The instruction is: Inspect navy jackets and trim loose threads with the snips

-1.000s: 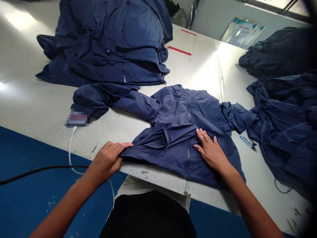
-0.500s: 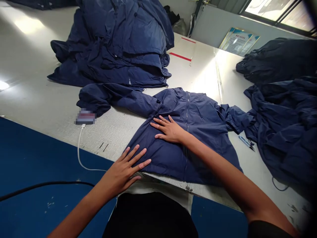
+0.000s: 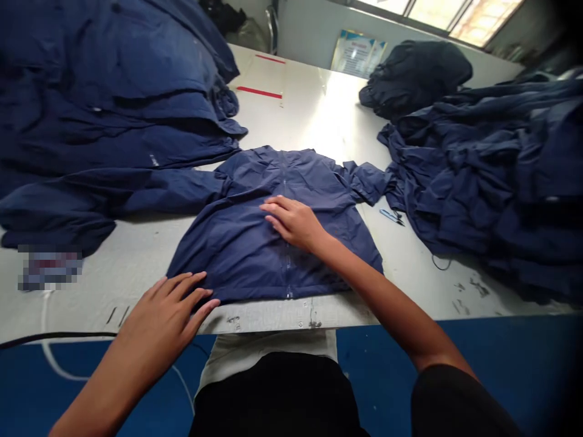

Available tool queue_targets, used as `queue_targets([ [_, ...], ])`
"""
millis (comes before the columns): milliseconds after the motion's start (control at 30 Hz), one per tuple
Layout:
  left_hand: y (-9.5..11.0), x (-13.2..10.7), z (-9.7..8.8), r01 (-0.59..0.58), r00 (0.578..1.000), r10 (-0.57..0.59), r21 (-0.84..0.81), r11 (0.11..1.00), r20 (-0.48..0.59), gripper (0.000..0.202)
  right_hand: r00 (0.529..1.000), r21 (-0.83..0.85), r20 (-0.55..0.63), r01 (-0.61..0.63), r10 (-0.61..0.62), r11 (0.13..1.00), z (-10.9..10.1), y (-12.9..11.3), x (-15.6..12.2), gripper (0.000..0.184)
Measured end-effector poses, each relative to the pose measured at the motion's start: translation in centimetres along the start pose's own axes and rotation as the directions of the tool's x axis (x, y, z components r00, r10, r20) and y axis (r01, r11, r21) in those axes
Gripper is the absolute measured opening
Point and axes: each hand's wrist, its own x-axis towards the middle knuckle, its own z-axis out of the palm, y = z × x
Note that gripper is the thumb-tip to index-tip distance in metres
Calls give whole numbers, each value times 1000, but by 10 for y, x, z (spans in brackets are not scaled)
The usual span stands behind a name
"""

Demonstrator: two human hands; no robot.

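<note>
We stand at a long pale grey bench (image 3: 319, 115) above a blue floor (image 3: 501, 346), with a bright window far right. A navy blue thin nylon zip-front jacket (image 3: 237, 249) lies flat on the near middle of the bench, its hem along the near edge and its collar towards the far side. One sleeve runs out to the left; the other is bunched at the right and touches a loose heap of navy blue garments (image 3: 492, 176). Our left hand (image 3: 164, 309) lies palm down at the near left corner of the hem, its fingers spread and their tips on the cloth, its grip released and closed on nothing. Our right hand (image 3: 296, 221) rests flat on the middle of the jacket, just beside the zip line, fingers together and pointing left, its grip likewise released. A tall stack of folded navy blue jackets (image 3: 113, 103) stands far left, with the long sleeve lying against its foot. Small blue-handled snips (image 3: 392, 216) lie on the bench between the jacket and the heap. Two red tape strips (image 3: 259, 92) mark the far part of the bench, and a dark rounded bundle of cloth (image 3: 414, 73) sits beyond them to the right. A black cable (image 3: 45, 337) runs along the near left edge.
</note>
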Motion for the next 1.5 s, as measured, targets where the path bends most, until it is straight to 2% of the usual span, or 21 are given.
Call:
queue_targets([
  [33,16,13,-5,11,999,-12,-35,999,-38,51,989,-1,-62,-135,135,991,-16,5,-25,40],
  [67,36,28,-9,25,997,-32,-85,996,-76,49,952,-14,-112,-288,285,958,-31,12,-51,39],
  [100,59,45,-13,31,993,-48,-155,988,-109,45,892,-34,-155,-433,424,901,-44,20,-76,38],
  [167,111,83,-15,3,987,-57,-336,942,-150,38,771,-72,-203,-627,604,776,-60,39,-122,35],
  [200,135,104,-14,-19,989,-43,-421,907,-138,34,732,-87,-204,-674,650,733,-64,47,-139,32],
  [300,195,161,-2,-22,1000,6,-557,830,-31,23,692,-116,-154,-722,705,683,-57,63,-171,20],
  [400,226,200,13,-19,997,62,-592,806,51,22,689,-126,-125,-725,714,677,-44,62,-177,29],
  [500,235,215,27,-42,988,123,-610,792,91,22,704,-139,-105,-709,702,691,-38,52,-176,25],
  [600,233,218,40,-14,986,113,-614,789,124,22,720,-176,-84,-691,688,701,-40,43,-176,18],
  [767,222,216,59,26,982,94,-616,787,163,30,721,-260,-78,-682,689,684,-45,28,-178,33],
  [867,220,208,66,6,976,127,-604,797,178,34,716,-338,-88,-675,692,656,-45,23,-181,35],
  [933,222,198,69,-5,974,136,-583,812,181,30,721,-346,-96,-670,686,657,-43,21,-185,29],
  [1000,227,186,70,-10,975,132,-557,831,180,22,728,-276,-122,-678,675,681,-40,20,-189,18],
  [1100,234,175,69,15,983,92,-568,823,159,22,743,-156,-216,-666,633,729,-34,17,-193,7],
  [1167,240,174,66,71,994,3,-694,717,105,21,783,-100,-282,-599,555,794,-30,14,-194,10],
  [1200,243,177,64,103,995,-76,-782,615,71,18,806,-74,-313,-547,502,834,-28,13,-194,13],
  [1267,249,185,60,153,959,-276,-931,331,60,14,842,-30,-373,-432,391,901,-26,11,-194,16],
  [1333,253,194,57,201,887,-427,-980,11,177,31,871,-30,-399,-324,286,945,-25,9,-194,17],
  [1400,255,203,55,252,827,-460,-944,-212,324,51,908,-40,-374,-217,187,975,-28,7,-194,16],
  [1433,254,206,54,272,809,-457,-924,-270,371,57,924,-14,-351,-165,150,986,-31,7,-194,16],
  [1500,250,209,54,291,793,-456,-909,-297,403,60,922,103,-350,-137,165,985,-38,8,-192,19],
])
